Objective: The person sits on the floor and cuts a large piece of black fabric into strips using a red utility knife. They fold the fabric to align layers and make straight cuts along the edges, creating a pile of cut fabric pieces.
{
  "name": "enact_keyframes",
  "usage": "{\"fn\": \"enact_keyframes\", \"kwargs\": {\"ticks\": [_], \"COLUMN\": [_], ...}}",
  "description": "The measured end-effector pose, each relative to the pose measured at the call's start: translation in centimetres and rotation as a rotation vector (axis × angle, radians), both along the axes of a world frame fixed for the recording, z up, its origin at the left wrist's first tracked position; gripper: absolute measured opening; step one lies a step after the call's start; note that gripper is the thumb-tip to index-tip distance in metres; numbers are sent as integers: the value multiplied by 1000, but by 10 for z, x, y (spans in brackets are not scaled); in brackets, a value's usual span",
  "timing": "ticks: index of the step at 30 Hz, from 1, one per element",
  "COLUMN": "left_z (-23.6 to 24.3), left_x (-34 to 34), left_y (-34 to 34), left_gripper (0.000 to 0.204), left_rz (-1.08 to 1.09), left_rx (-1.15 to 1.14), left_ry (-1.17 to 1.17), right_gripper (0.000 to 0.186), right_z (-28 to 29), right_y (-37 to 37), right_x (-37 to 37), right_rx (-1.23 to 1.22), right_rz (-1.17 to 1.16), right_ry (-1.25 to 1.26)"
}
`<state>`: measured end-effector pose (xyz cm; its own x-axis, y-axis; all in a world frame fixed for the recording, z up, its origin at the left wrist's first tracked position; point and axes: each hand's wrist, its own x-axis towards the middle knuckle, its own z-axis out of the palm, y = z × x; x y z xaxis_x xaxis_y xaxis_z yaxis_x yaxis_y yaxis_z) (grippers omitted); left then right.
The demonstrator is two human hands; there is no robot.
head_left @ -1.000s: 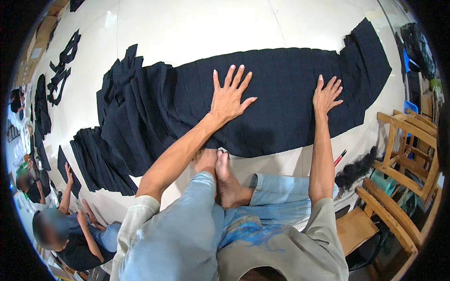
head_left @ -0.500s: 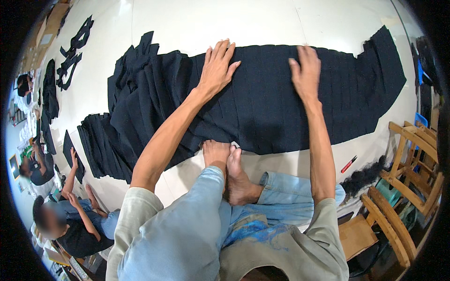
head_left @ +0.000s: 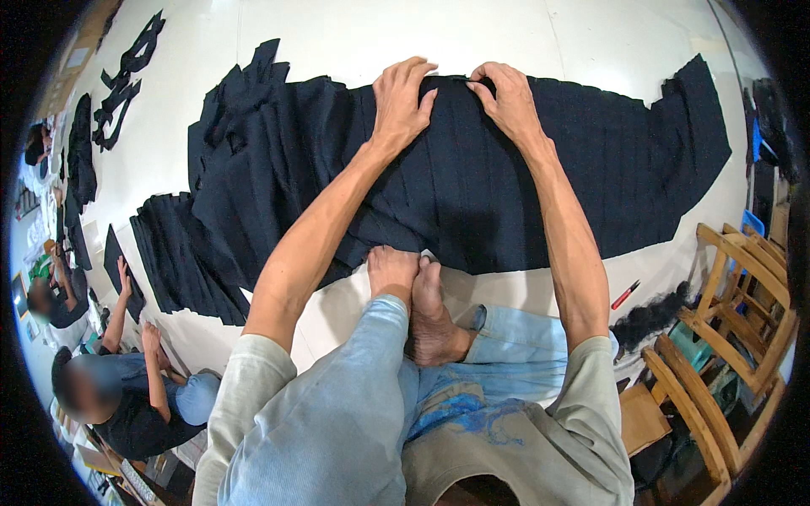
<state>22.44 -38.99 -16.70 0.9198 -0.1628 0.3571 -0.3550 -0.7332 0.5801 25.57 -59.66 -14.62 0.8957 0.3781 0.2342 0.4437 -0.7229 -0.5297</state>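
From the head camera, a long dark navy pleated cloth (head_left: 472, 185) lies spread flat across the white floor (head_left: 354, 34), just beyond the person's bare feet (head_left: 413, 295). The middle and right look smoothed; the left end remains bunched in loose folds, so that part seems unfinished. The left hand (head_left: 403, 101) presses flat at the far edge. The right hand (head_left: 506, 99) curls there; whether it pinches the cloth I cannot tell. The fabric looks matte, ribbed with straight creases.
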Motion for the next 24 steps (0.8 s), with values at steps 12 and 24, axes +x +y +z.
{"fn": "enact_keyframes", "kwargs": {"ticks": [12,24], "left_z": [10,17], "left_x": [42,46], "left_y": [-47,-43], "left_gripper": [34,35], "left_rz": [-122,-100], "left_rx": [38,-29], "left_ry": [503,626], "right_gripper": [46,48], "right_z": [39,-3], "right_y": [-183,-293], "right_x": [-216,-345], "right_rx": [-23,-332], "right_rz": [-1074,-1574], "right_ry": [12,241]}}
